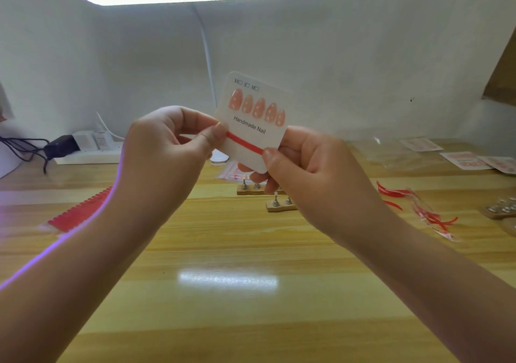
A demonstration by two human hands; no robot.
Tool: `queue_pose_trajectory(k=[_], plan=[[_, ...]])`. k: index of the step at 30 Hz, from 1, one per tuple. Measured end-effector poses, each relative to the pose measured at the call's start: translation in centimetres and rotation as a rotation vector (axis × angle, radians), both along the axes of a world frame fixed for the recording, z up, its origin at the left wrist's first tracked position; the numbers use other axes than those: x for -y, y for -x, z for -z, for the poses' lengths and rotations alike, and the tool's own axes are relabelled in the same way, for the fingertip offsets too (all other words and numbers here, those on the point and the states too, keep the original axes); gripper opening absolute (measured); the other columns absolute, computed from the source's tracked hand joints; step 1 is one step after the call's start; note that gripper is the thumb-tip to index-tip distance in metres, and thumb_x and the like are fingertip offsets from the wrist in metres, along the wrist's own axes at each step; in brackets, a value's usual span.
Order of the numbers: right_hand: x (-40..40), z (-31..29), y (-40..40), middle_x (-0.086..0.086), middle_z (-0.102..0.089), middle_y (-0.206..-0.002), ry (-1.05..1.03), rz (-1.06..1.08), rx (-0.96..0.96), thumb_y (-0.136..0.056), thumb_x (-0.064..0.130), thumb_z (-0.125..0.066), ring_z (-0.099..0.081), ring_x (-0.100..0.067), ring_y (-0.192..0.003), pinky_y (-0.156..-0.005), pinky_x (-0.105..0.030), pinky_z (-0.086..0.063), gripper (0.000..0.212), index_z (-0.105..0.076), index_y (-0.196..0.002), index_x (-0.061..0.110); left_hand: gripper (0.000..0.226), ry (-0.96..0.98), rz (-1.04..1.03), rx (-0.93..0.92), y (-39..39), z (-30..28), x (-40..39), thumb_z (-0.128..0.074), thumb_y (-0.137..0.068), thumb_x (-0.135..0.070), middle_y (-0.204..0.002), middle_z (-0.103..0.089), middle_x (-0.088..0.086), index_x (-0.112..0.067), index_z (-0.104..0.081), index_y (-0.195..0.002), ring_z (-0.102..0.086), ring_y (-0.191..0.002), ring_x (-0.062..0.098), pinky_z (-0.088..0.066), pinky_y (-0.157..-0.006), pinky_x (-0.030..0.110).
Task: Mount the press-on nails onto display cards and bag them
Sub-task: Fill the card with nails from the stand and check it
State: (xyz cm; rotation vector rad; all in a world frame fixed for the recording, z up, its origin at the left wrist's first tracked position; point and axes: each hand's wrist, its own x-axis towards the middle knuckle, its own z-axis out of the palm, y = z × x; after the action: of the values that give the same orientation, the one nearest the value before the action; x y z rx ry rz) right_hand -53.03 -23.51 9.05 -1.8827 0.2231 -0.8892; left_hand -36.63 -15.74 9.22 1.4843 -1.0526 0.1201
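Two hands hold a white display card (252, 119) up above a wooden table (223, 251), tilted. The left hand (164, 145) pinches its left edge at one end of a red strip (244, 142); the right hand (304, 167) pinches the lower right corner, fingers hiding the card's back. Five peach press-on nails (257, 107) sit in a row above the printed words "Handmade Nail". Small size boxes along the top are too blurred to read surely. Finished cards (465, 160) at far right are cut off.
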Motion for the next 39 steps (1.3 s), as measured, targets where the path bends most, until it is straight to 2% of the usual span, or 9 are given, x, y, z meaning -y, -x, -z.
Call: queue_pose_trajectory(k=[4, 7, 12, 16, 19, 24, 29, 32, 39], plan=[[0.1, 0.1, -0.1, 0.005, -0.073, -0.084, 0.003, -0.007, 0.010, -0.097, 0.006, -0.050, -0.064, 0.005, -0.064, -0.054, -0.007, -0.045, 0.028, -0.062, -0.100, 0.031, 0.005, 0.005, 0.021, -0.049, -0.1, -0.1, -0.1, -0.077, -0.073, -0.040, -0.068, -0.071, -0.013, -0.039, -0.072, -0.070, -0.059, -0.057, 0.004, -0.047, -0.058, 0.025], [0.4, 0.2, -0.1, 0.004, -0.074, -0.087, -0.006, -0.019, 0.013, -0.097, 0.006, -0.050, -0.066, 0.002, -0.067, -0.058, -0.010, -0.047, 0.028, -0.063, -0.101, 0.031, 0.010, 0.001, 0.040, -0.079, 0.2, -0.4, -0.2, -0.081, -0.069, -0.039, -0.069, -0.072, -0.011, -0.033, -0.073, -0.071, -0.059, -0.055, 0.002, -0.046, -0.051, 0.017], [1.0, 0.6, -0.3, 0.007, -0.074, -0.090, -0.086, -0.021, -0.002, -0.098, 0.004, -0.049, -0.068, -0.002, -0.070, -0.061, -0.014, -0.051, 0.029, -0.062, -0.096, 0.030, 0.050, 0.013, 0.105, -0.352, 0.2, -0.9, -0.3, -0.081, -0.051, -0.034, -0.073, -0.074, -0.001, -0.020, -0.058, -0.094, -0.060, -0.049, 0.006, -0.047, -0.048, 0.018], [1.5, 0.8, -0.4, 0.005, -0.075, -0.085, -0.179, -0.029, -0.005, -0.099, 0.004, -0.047, -0.067, -0.002, -0.067, -0.058, -0.013, -0.050, 0.025, -0.062, -0.097, 0.025, 0.031, 0.006, 0.144, -0.439, 0.1, -0.7, -0.2, -0.076, -0.072, -0.017, -0.059, -0.067, -0.002, -0.016, -0.061, -0.099, -0.056, -0.046, 0.007, -0.049, -0.048, 0.020], [1.8, 0.7, -0.3, 0.007, -0.074, -0.077, -0.198, -0.016, 0.002, -0.099, 0.004, -0.047, -0.067, -0.003, -0.065, -0.056, -0.014, -0.050, 0.026, -0.062, -0.095, 0.024, 0.016, 0.005, 0.168, -0.473, 0.0, -0.5, 0.1, -0.068, -0.085, -0.013, -0.060, -0.067, -0.004, -0.016, -0.064, -0.100, -0.057, -0.047, 0.008, -0.050, -0.049, 0.021], [2.1, 0.9, -0.5, 0.006, -0.074, -0.078, -0.183, -0.018, -0.019, -0.098, 0.003, -0.048, -0.068, -0.007, -0.067, -0.057, -0.017, -0.052, 0.025, -0.063, -0.094, 0.023, 0.039, -0.127, 0.251, -0.405, 0.7, -0.1, 0.2, -0.076, -0.058, -0.040, -0.062, -0.068, -0.005, -0.016, -0.072, -0.088, -0.053, -0.048, 0.005, -0.047, -0.049, 0.018], [2.4, 1.8, -0.7, 0.003, -0.075, -0.082, -0.135, 0.032, -0.055, -0.093, 0.020, -0.062, -0.071, -0.013, -0.073, -0.066, -0.034, -0.057, 0.007, -0.066, -0.098, 0.021, 0.017, -0.127, 0.270, -0.334, 0.9, 1.2, 0.6, -0.071, -0.076, -0.024, -0.054, -0.062, -0.007, -0.011, -0.072, -0.088, -0.048, -0.046, 0.004, -0.042, -0.047, 0.015], [3.0, 2.6, -1.0, -0.001, -0.076, -0.081, -0.160, 0.044, -0.068, -0.094, 0.016, -0.061, -0.071, -0.017, -0.074, -0.071, -0.040, -0.057, 0.008, -0.068, -0.097, 0.019, 0.010, -0.127, 0.257, -0.292, 0.7, 2.1, 1.1, -0.065, -0.087, -0.017, -0.052, -0.059, -0.007, -0.011, -0.073, -0.089, -0.046, -0.045, 0.004, -0.040, -0.045, 0.015], [5.4, 4.4, -1.1, -0.007, -0.074, -0.088, -0.328, -0.151, -0.136, -0.098, 0.001, -0.048, -0.069, -0.019, -0.081, -0.076, -0.032, -0.059, 0.021, -0.066, -0.103, 0.011, 0.018, -0.161, 0.243, -0.427, 0.0, 4.8, 2.2, -0.054, -0.097, -0.019, -0.055, -0.060, -0.005, -0.018, -0.070, -0.090, -0.052, -0.049, 0.007, -0.043, -0.048, 0.021]])
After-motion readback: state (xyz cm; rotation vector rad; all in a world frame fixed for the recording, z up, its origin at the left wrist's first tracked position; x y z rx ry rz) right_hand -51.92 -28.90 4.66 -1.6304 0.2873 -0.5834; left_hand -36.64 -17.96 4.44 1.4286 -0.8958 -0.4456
